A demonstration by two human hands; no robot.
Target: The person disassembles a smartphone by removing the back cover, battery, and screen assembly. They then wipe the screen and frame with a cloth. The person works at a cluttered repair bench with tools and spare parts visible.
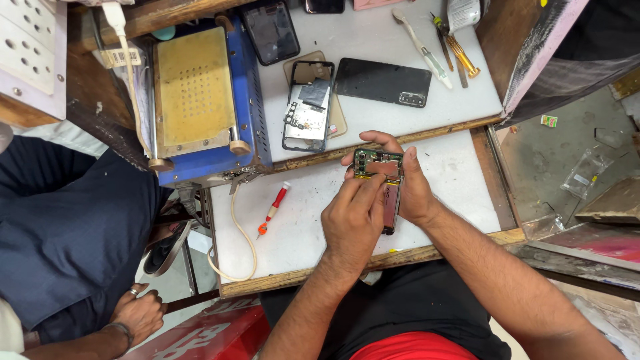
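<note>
Seen from the head camera, the opened smartphone with its back cover off, green circuit board and dark battery exposed (381, 187), is held just above the white worktop with a wooden front edge (453, 167), its long axis running from the top end away from the person down toward the body, tilted only slightly. The right hand (417, 190) cradles it from the right side, thumb curled over the top edge and fingers wrapped behind, so those fingers are closed around the frame. The left hand (352, 217) comes in from the left and below, lying over the lower half of the phone; its fingers are pressed close together and point up along the phone's length toward the circuit board, with the tips resting on or just short of it. Whether they pinch a small part I cannot tell. So the board lies straight ahead of the left fingertips, and the left hand is the nearer one to it. A small red-handled screwdriver (273, 208) lies on the worktop to the left, well apart from both hands. Further back rest a bare phone frame (307, 107), a black back cover (382, 81) and a blue heating machine with a yellow pad (200, 100). Another person's hand (137, 313) shows at lower left.
</note>
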